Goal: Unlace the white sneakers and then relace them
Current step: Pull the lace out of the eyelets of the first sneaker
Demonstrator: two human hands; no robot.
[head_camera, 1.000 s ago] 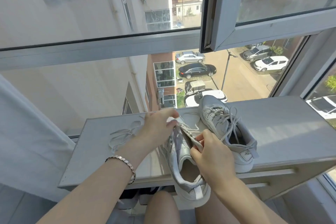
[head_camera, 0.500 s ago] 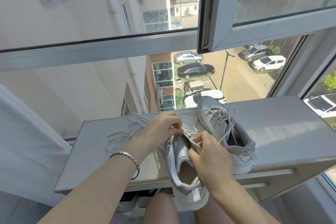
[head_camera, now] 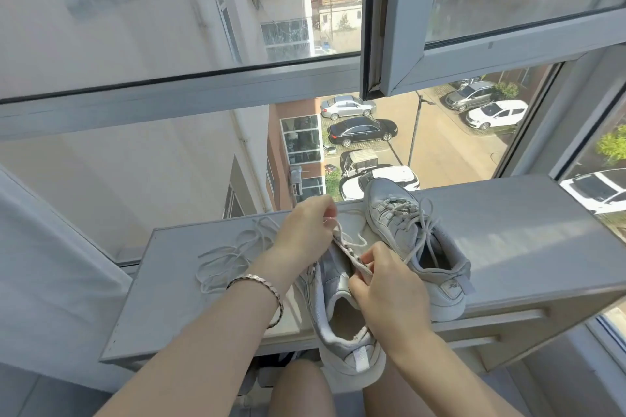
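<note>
Two white sneakers lie on a grey window ledge [head_camera: 528, 247]. The near sneaker [head_camera: 342, 332] hangs heel-first over the ledge's front edge. My right hand [head_camera: 389, 294] pinches its eyelet flap beside the tongue. My left hand [head_camera: 305, 230] pinches the white lace [head_camera: 352, 240] above the shoe's front, where it runs through the eyelets. The long free part of that lace [head_camera: 227, 257] lies coiled on the ledge to the left. The far sneaker [head_camera: 416, 247] sits laced, its bow loose, just right of my hands.
A window pane stands right behind the ledge, with an open sash [head_camera: 474, 27] above on the right. A white curtain [head_camera: 50, 264] hangs at the left. My bare knees [head_camera: 298, 389] are under the ledge's front edge. A bracelet [head_camera: 261, 291] circles my left wrist.
My left hand has risen a little and drawn the lace up from the eyelets. My right hand keeps its grip on the flap. The far sneaker has not moved.
</note>
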